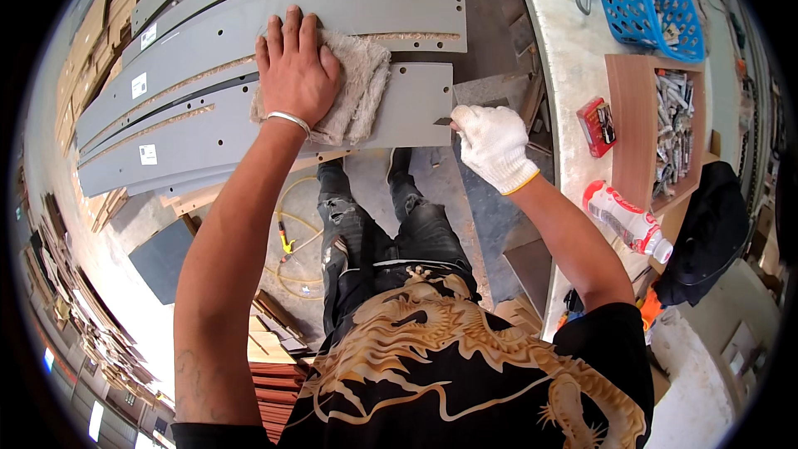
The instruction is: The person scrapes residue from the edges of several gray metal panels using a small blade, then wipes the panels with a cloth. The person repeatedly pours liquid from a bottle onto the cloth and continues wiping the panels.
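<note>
Rag [366, 87] on grey boards [420, 104], blade [442, 121] beside
Left hand [299, 75] spread flat over the rag; gloved right hand [495, 146] grips the blade near the boards' right end.

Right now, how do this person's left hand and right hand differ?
The left hand is bare with a pale bangle at its wrist; the right hand wears a white glove. The left lies with fingers extended, partly on a beige cloth over the grey boards; the right is closed around a small dark flat piece beyond a board's end. Both forearms are bare.
</note>
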`<state>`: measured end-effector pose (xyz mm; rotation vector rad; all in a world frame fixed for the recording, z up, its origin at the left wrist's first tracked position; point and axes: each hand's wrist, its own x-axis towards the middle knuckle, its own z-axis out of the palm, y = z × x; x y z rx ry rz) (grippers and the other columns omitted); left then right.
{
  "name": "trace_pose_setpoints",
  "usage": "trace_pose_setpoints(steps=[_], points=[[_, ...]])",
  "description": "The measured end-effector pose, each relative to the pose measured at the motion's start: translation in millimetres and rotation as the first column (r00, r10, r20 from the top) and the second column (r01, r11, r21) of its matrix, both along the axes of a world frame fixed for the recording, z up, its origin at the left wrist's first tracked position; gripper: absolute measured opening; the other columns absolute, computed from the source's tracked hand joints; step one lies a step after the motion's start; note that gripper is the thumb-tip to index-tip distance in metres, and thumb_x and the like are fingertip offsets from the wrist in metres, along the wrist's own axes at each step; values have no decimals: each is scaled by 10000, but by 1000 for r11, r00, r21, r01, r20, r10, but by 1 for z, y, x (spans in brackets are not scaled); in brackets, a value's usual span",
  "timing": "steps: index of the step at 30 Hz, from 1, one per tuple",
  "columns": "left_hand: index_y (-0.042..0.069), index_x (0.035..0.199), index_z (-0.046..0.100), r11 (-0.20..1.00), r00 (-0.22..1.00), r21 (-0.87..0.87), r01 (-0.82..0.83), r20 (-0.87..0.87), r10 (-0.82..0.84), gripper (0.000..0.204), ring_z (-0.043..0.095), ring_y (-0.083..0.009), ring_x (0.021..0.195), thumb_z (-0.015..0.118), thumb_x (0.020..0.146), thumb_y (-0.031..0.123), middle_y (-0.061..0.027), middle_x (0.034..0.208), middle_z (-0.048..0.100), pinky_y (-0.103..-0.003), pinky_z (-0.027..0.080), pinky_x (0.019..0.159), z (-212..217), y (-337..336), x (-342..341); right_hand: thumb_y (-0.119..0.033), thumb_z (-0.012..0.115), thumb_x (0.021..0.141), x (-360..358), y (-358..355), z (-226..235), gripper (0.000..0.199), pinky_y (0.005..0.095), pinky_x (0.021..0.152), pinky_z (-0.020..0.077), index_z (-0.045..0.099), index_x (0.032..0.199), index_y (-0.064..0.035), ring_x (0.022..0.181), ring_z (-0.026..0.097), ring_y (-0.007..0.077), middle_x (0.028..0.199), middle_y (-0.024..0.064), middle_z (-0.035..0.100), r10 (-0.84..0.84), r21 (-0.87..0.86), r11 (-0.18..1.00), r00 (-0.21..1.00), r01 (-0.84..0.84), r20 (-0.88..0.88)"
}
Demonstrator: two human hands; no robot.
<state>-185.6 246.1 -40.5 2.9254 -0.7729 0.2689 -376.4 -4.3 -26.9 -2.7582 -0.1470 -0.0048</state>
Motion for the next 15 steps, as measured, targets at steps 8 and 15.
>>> trace_pose_setpoints(steps=[8,15], points=[[92,1500,478,1000,1000,-12,6,-2,-6,539,319,-386,1527,484,991,267,-134,1625,417,-547,216,1260,0,-3,2,-204,698,877,3,-5,-5,100,437,585,521,639,873,-124,612,676,311,735,76,700,-7,-60,998,1000,7,-7],[96,1503,472,1000,1000,0,5,-9,-5,540,318,-385,1528,487,991,269,-130,1627,415,-541,217,1262,0,1,-1,-195,705,852,-39,-2,-4,60,442,677,521,661,869,-158,714,699,288,772,57,710,103,53,994,982,-96,-158]])
